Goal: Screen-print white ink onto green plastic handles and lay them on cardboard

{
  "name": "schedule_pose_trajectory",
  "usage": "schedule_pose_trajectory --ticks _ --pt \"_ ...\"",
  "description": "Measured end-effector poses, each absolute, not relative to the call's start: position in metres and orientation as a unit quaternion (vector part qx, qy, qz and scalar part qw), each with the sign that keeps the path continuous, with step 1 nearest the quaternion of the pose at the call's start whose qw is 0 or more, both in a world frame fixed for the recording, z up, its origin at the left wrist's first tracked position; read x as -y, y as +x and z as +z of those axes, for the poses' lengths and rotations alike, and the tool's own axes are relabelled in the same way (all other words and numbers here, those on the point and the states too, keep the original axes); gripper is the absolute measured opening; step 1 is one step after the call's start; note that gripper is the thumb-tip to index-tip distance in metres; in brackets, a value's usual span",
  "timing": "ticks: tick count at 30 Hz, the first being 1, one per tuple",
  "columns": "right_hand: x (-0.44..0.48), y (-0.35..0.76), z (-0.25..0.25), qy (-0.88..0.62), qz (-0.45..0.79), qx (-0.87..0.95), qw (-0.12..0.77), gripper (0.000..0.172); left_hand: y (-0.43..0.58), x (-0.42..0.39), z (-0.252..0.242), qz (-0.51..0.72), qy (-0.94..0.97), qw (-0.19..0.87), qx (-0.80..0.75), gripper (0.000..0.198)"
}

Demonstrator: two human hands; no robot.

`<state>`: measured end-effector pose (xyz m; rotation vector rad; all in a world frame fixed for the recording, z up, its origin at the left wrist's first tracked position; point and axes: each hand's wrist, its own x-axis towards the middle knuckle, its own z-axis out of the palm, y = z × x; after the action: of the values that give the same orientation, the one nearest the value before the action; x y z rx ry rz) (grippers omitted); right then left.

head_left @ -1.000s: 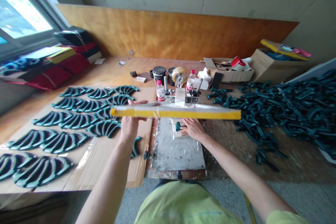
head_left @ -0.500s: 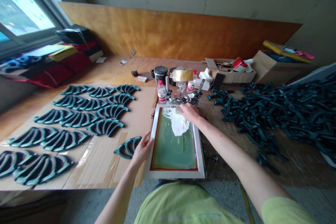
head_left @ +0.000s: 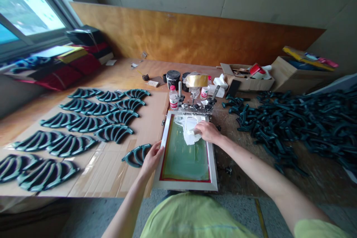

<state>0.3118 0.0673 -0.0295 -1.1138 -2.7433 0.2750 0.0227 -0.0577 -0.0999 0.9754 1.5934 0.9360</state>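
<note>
A silk-screen frame (head_left: 213, 163) with green mesh lies in front of me, hinged to a metal clamp (head_left: 195, 109) at its far end. White ink (head_left: 180, 119) is smeared over the upper mesh. My right hand (head_left: 208, 132) is closed on a small white scraper (head_left: 192, 130), partly hidden by ink and fingers, at the mesh's upper right. At the frame's left side, my left hand (head_left: 153, 157) has its fingers closed on the edge. A dark green fan-shaped plastic piece (head_left: 136, 155) lies on cardboard just beside that hand.
Rows of similar green pieces (head_left: 83, 122) cover the cardboard (head_left: 111, 171) on the left. A large heap of dark green parts (head_left: 295, 122) fills the right. Behind the clamp stand a red-capped bottle (head_left: 173, 98), a black tub (head_left: 173, 79) and an open carton (head_left: 248, 83).
My right hand has come toward me from the clamp end, bringing the scraper down over the white ink. My left hand stays at the frame's left edge.
</note>
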Motion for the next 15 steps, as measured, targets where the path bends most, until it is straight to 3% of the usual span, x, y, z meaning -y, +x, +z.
schedule_pose_trajectory --ticks 4,9,15 --pt "-0.043 0.311 -0.052 -0.347 0.06 0.928 0.12 0.03 0.023 0.058 -0.094 0.379 0.406 0.51 -0.657 0.067" --pt "-0.048 0.318 -0.042 -0.363 0.106 0.918 0.12 0.024 0.024 0.058 -0.085 0.378 0.396 0.52 -0.656 0.068" --pt "-0.117 0.302 0.001 -0.499 0.113 0.845 0.156 0.063 0.02 0.052 -0.034 0.397 0.355 0.569 -0.626 0.076"
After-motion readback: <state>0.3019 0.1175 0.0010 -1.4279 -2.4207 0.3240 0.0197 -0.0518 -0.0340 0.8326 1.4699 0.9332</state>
